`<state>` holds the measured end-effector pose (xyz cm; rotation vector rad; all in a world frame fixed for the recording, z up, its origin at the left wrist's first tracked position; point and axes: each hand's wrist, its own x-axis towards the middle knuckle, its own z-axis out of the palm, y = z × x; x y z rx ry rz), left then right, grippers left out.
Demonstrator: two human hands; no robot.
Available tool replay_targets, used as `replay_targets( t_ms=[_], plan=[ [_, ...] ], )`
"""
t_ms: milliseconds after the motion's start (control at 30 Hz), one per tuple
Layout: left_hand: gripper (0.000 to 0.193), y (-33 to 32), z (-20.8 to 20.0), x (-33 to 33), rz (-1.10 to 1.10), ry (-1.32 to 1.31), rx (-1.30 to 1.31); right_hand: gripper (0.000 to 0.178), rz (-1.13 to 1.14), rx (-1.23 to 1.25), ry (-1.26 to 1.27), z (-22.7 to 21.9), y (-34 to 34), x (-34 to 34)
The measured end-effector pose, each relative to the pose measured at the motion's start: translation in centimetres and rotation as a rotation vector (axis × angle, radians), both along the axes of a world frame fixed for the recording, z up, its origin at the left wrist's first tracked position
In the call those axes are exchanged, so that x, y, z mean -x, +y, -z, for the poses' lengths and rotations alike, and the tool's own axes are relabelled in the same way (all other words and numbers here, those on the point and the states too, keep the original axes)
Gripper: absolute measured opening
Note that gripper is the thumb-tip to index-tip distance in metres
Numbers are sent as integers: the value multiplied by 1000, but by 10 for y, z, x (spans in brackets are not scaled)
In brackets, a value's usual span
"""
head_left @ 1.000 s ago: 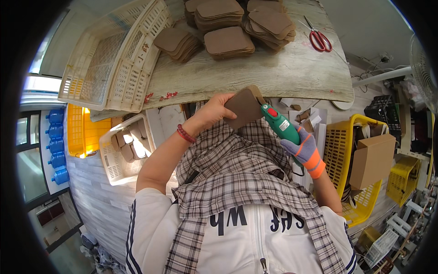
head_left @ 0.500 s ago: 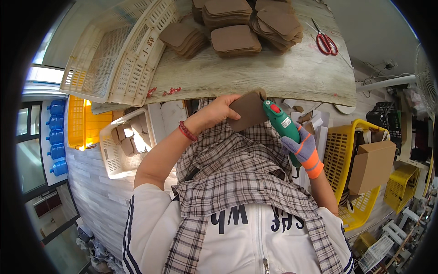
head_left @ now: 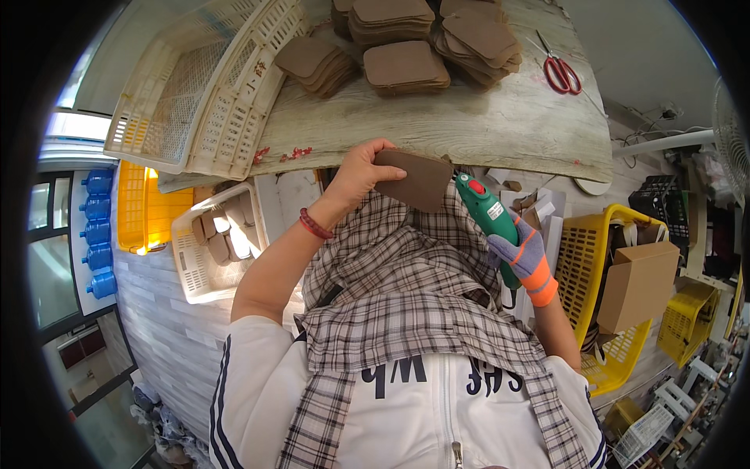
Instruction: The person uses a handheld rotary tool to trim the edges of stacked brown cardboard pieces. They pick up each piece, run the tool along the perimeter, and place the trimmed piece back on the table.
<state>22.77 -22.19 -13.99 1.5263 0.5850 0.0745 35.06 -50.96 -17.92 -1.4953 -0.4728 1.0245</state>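
My bare left hand (head_left: pixel 364 175) pinches a flat brown piece with rounded corners (head_left: pixel 418 184) by its left end, thumb on top. The piece is held just off the table's near edge, above my lap. My right hand (head_left: pixel 525 256), in a grey and orange glove, is wrapped round a green handheld power tool (head_left: pixel 488 209) with a red button. The tool's small dark tip points at the piece's right corner; I cannot tell whether they touch. Stacks of similar brown pieces (head_left: pixel 403 64) lie farther back on the table.
On the wooden table (head_left: pixel 351 133) stand a cream plastic crate (head_left: pixel 223 117) at left and red-handled scissors (head_left: pixel 561 76) at right. Below are a white basket (head_left: pixel 190 270) holding brown pieces, and a yellow basket (head_left: pixel 576 270) with a cardboard box (head_left: pixel 637 285).
My left hand has moved slightly up and left and turned the brown piece, now lying more level. The tool has shifted slightly down and right, its tip farther from the piece's top edge.
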Motion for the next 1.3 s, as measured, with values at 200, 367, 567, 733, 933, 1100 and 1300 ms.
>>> replay_targets(
  t_ms=[200,367,567,733,933,1100,1300],
  plan=[
    [21,3,1,-3,-80,-58,84,45,-37,17,-7,-6,-1,1],
    [20,6,-4,-2,-91,-112,131,45,-44,39,16,-3,-6,0],
    [21,9,0,-4,-66,-96,122,45,-52,39,7,-2,-4,2],
    [21,8,-2,-5,-52,-81,119,45,-59,54,-8,-4,-3,1],
    [20,15,1,-5,34,-6,39,48,-97,88,26,-2,-4,0],
    [21,15,-2,-6,75,54,-7,52,-116,75,8,0,-3,2],
    [21,9,-3,-8,146,85,-17,54,-117,48,6,-2,3,6]
  ],
)
